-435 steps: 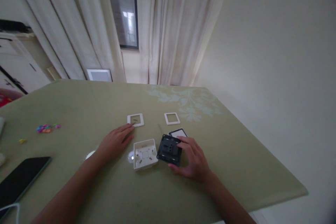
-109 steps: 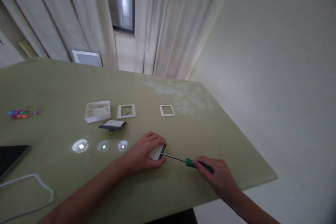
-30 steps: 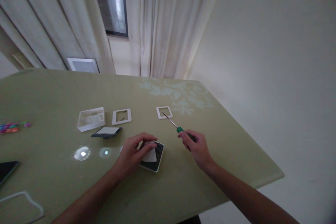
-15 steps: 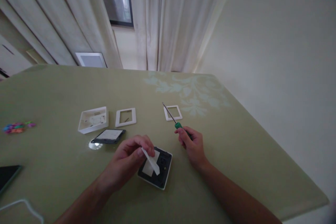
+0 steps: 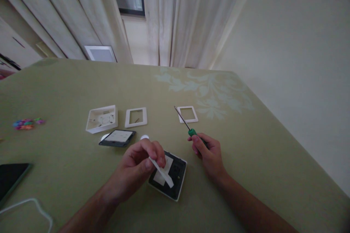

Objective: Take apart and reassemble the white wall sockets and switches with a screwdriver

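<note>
My left hand pinches a narrow white strip between thumb and fingers. The strip slants down over a square black panel with a white rim, which lies on the table below the hand. A pale label shows on that panel, partly covered by the strip and fingers. Closed around the dark part of its handle, my right hand holds a screwdriver with a green collar. Its thin shaft points up and left, its tip in front of a white square frame in the picture.
Left of centre are an open white box, a second white frame and a tilted black panel with a white label. Farther left are small colourful pieces, a dark flat device and a white cable.
The view has shifted, so the table items appear farther right and slightly higher. A small white round shape now shows beyond my left hand. Both hands keep their holds.
</note>
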Demonstrator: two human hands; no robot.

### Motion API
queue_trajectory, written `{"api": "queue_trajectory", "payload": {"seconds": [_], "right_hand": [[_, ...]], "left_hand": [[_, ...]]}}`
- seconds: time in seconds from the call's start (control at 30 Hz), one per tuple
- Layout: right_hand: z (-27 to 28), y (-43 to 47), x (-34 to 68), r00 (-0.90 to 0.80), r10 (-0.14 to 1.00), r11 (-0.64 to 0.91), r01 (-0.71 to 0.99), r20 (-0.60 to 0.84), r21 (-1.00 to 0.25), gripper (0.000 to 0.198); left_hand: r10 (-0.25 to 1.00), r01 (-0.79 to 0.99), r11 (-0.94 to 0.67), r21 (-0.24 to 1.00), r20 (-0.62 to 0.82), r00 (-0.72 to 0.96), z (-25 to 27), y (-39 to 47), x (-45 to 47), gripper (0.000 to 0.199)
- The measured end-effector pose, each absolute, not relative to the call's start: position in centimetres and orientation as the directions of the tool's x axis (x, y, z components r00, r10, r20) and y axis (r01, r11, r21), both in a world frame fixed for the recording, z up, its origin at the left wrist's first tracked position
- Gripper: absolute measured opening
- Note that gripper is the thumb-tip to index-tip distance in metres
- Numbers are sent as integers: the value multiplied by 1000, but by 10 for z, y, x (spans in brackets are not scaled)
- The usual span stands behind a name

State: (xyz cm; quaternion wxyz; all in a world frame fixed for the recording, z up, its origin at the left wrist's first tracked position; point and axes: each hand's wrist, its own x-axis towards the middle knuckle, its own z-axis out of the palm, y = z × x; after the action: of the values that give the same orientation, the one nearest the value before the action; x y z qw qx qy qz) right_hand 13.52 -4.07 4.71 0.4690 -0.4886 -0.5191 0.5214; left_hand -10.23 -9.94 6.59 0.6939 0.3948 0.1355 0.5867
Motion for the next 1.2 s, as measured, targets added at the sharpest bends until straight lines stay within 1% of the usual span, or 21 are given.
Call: {"api": "queue_trajectory", "payload": {"seconds": [0.13, 0.23, 0.5, 0.7, 1.07, 1.2], "right_hand": [[48, -39, 135, -70, 997, -17, 30, -19, -999, 48], [48, -39, 135, -78, 997, -21, 28, -23, -999, 49], [48, -40, 135, -78, 997, -23, 29, -25, -999, 49], [50, -39, 135, -87, 996, -21, 29, -24, -999, 49], [47, -39, 136, -80, 996, -25, 45, -28, -999, 50], [48, -39, 136, -88, 996, -18, 50, -23, -999, 50]], "left_hand": [[914, -721, 33, 692, 270, 301, 67, -100, -103, 18], [917, -689, 39, 724, 249, 312, 69, -101, -104, 26], [906, -624, 55, 779, 224, 360, 74, -103, -104, 26], [906, -596, 50, 802, 214, 364, 75, -103, -107, 25], [899, -646, 78, 759, 226, 375, 77, -102, -104, 29], [897, -636, 98, 765, 209, 390, 77, -104, -105, 30]]}}
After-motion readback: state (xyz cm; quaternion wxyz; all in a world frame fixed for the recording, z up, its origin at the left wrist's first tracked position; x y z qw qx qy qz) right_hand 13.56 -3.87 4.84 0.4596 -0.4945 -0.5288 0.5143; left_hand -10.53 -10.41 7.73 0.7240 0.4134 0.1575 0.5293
